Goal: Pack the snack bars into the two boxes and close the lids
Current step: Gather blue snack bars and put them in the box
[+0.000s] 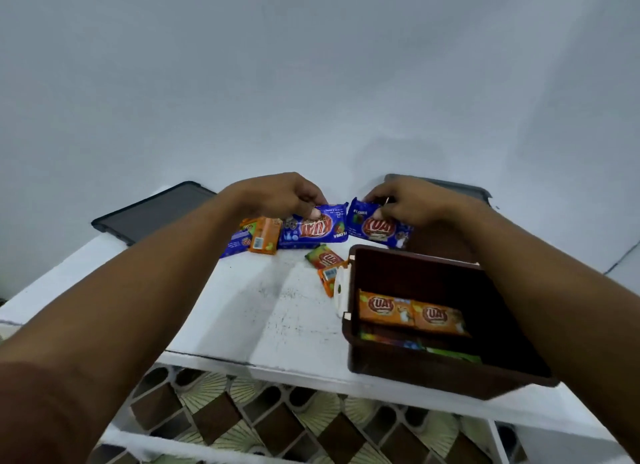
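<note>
**A:** How far was the packing?

**B:** Perhaps half done, I judged. The brown box (433, 370) at the lower right stood open on the table (277, 318), and two orange bars (386, 309) lay on top of others inside.

**A:** And the hands?

**B:** The left hand (284, 195) pinched the first blue bar (311, 229) at the centre of the frame. The right hand (405, 204) pinched the second blue bar (377, 228) just beside it, above the box.

**A:** What was left?

**B:** Several loose bars (265, 236) on the table, and no lid was closed. I could not see a second box.
</note>
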